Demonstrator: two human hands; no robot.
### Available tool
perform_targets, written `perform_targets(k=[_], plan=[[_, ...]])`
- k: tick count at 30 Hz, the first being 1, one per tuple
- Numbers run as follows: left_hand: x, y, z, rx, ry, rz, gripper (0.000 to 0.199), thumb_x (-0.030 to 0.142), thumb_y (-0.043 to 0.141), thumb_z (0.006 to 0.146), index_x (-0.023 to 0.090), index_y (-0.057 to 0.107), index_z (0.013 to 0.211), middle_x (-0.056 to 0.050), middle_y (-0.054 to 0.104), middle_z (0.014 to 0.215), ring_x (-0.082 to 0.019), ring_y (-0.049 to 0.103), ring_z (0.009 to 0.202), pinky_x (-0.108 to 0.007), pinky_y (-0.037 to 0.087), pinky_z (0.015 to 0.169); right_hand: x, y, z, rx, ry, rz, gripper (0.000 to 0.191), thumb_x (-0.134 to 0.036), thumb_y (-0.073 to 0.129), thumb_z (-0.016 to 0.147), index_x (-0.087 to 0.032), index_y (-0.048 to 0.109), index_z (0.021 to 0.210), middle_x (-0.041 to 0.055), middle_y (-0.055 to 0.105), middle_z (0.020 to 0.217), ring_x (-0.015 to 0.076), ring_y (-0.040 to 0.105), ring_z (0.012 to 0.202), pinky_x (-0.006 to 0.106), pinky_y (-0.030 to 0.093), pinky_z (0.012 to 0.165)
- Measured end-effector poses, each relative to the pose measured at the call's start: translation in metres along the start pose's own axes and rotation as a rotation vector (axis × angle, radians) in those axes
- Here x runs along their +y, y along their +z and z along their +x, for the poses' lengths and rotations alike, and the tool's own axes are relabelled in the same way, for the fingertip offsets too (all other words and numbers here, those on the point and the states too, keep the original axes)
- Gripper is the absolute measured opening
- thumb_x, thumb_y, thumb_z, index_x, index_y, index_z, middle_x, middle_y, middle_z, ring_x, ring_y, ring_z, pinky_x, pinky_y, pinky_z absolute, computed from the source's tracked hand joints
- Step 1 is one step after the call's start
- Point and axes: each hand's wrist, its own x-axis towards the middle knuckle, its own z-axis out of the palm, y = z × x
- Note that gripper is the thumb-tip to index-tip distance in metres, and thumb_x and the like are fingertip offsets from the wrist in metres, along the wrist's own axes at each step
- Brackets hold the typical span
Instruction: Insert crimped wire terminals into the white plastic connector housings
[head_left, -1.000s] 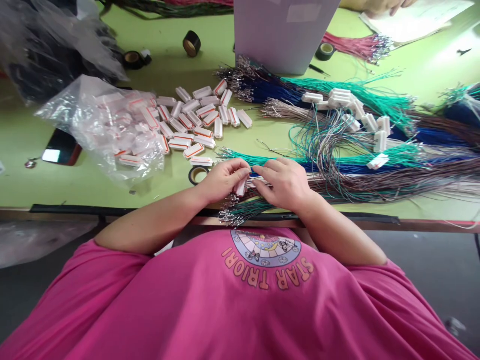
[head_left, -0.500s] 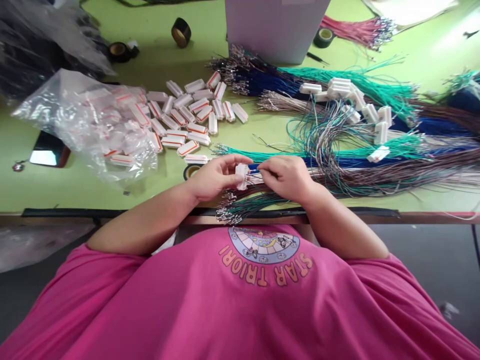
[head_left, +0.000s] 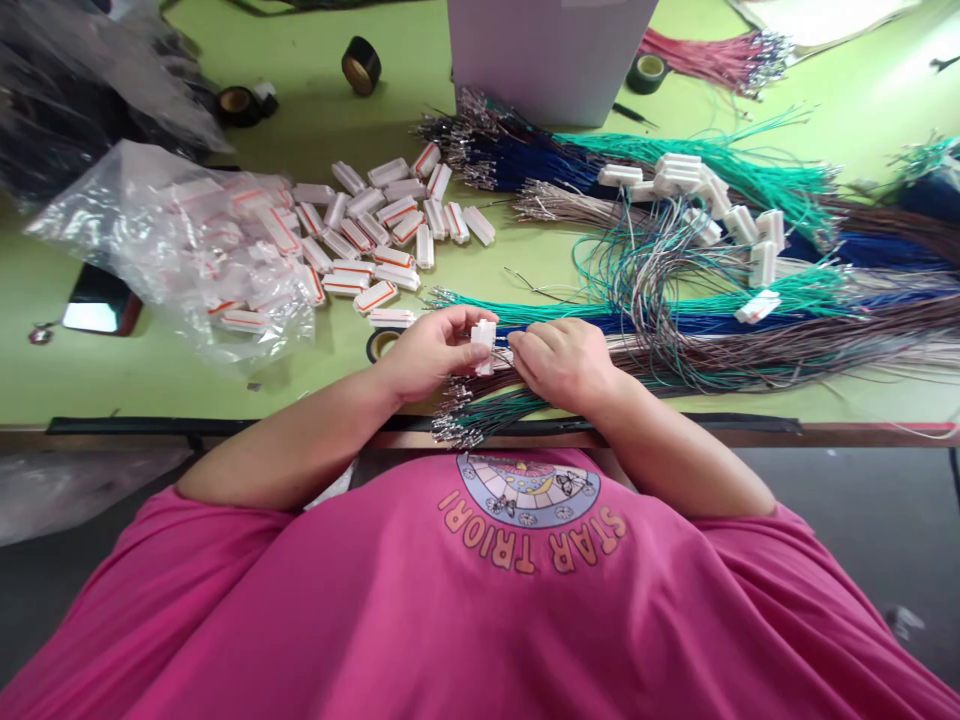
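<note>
My left hand [head_left: 429, 356] pinches a white connector housing [head_left: 484, 347] between thumb and fingers, held upright above the wire bundles. Close on its right side, my right hand [head_left: 562, 362] is closed with the fingertips pressed together, facing the housing. What lies in those fingertips is too small to make out; a thin wire seems to run there. Beneath both hands lie brown and green wires [head_left: 517, 405] with metal terminals at their left ends. Green wires [head_left: 510, 306] and blue wires stretch along just behind the hands.
Several loose housings [head_left: 377, 296] with orange strips lie left of centre, beside a clear plastic bag [head_left: 187, 240] of more. Wired housings [head_left: 679, 175] rest on wires at the right. A grey box [head_left: 547, 60], tape rolls [head_left: 361, 66] and a phone [head_left: 101, 300] are on the green table.
My right hand has shifted slightly and turned at the housing's right side. The housing in my left hand has tipped a little and now shows more of its face.
</note>
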Motion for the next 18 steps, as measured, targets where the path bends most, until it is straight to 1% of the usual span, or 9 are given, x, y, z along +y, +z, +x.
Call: perform_targets(k=[3,7,9,15,18], plan=[[-0.002,0.001,0.001,-0.023,0.001,-0.033,0.056,0.033,0.092,0.064,0.014,0.067,0.110,-0.001,0.070,0.084,-0.010,0.063,0.066,-0.025,0.053,0.065,-0.002,0.008,0.001,0.042,0.030,0.104,0.042,-0.027,0.036,0.101,-0.015,0.071,0.081,0.0063,0.071,0.072,0.0139,0.052,0.057,0.031,0.029,0.059],[-0.005,0.002,0.001,-0.011,0.069,-0.093,0.054,0.033,0.093,0.062,0.015,0.069,0.106,0.000,0.071,0.082,-0.011,0.065,0.066,-0.025,0.053,0.065,-0.003,0.015,0.001,0.127,0.113,0.259,0.037,-0.028,0.039,0.100,-0.015,0.072,0.087,0.0076,0.075,0.078,0.0153,0.060,0.064,0.030,0.037,0.063],[-0.005,0.002,0.001,-0.009,0.094,-0.106,0.053,0.033,0.094,0.062,0.015,0.069,0.105,0.000,0.071,0.082,-0.011,0.065,0.066,-0.025,0.053,0.064,-0.004,0.017,0.000,0.146,0.147,0.322,0.035,-0.028,0.041,0.099,-0.015,0.072,0.088,0.0073,0.075,0.078,0.0153,0.062,0.066,0.028,0.039,0.065],[-0.003,0.003,-0.001,-0.041,0.080,-0.064,0.053,0.033,0.092,0.063,0.013,0.066,0.105,0.001,0.070,0.071,-0.012,0.064,0.060,-0.026,0.053,0.062,-0.006,0.020,-0.001,0.069,0.197,0.386,0.029,-0.027,0.045,0.096,-0.017,0.070,0.086,0.0067,0.073,0.077,0.0154,0.060,0.067,0.028,0.039,0.066],[-0.003,0.003,0.001,-0.055,0.088,-0.005,0.052,0.034,0.091,0.065,0.014,0.063,0.104,0.002,0.068,0.069,-0.012,0.065,0.061,-0.027,0.053,0.063,-0.004,0.015,0.003,0.046,0.220,0.450,0.028,-0.026,0.045,0.095,-0.017,0.069,0.086,0.0063,0.071,0.077,0.0152,0.059,0.069,0.028,0.040,0.068]])
